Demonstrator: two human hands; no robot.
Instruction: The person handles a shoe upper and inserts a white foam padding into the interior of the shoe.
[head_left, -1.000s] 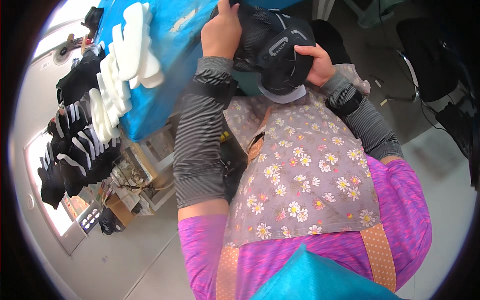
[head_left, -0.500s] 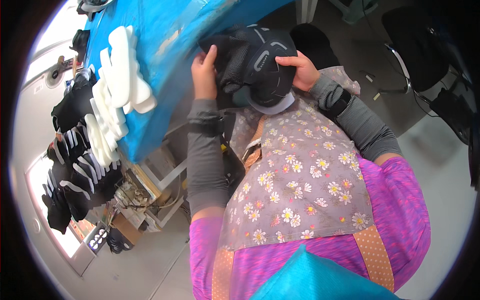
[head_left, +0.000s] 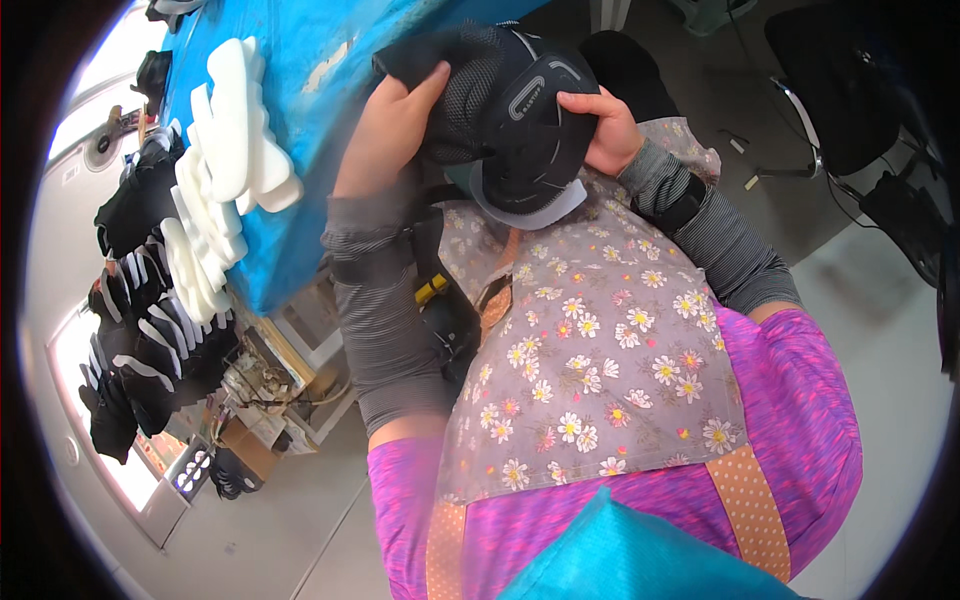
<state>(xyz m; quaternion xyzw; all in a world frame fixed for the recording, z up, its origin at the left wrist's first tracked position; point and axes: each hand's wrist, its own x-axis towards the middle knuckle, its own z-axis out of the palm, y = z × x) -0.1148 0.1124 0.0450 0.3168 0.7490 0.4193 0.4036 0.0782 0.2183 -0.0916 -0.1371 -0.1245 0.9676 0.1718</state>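
Both my hands hold what looks like a black shoe upper (head_left: 525,110) above my lap. It has a mesh part, raised grey outlines on a smoother panel and a pale edge along its lower rim. My left hand (head_left: 385,130) grips the mesh side, thumb on top and fingers hidden beneath. At the other side my right hand (head_left: 612,130) pinches the smoother panel, its thumb lying on the face and the fingers behind.
On my left, a blue-covered table (head_left: 300,130) carries a pile of white sole-shaped pieces (head_left: 232,125). Beyond it hang several black pieces with white strips (head_left: 140,340). A cardboard box (head_left: 248,447) stands on the floor. A black chair (head_left: 825,85) is at the right.
My left hand has moved left and turned, its back now showing more, with the mesh side still in its grip. The shoe upper has shifted slightly; my right hand keeps its hold.
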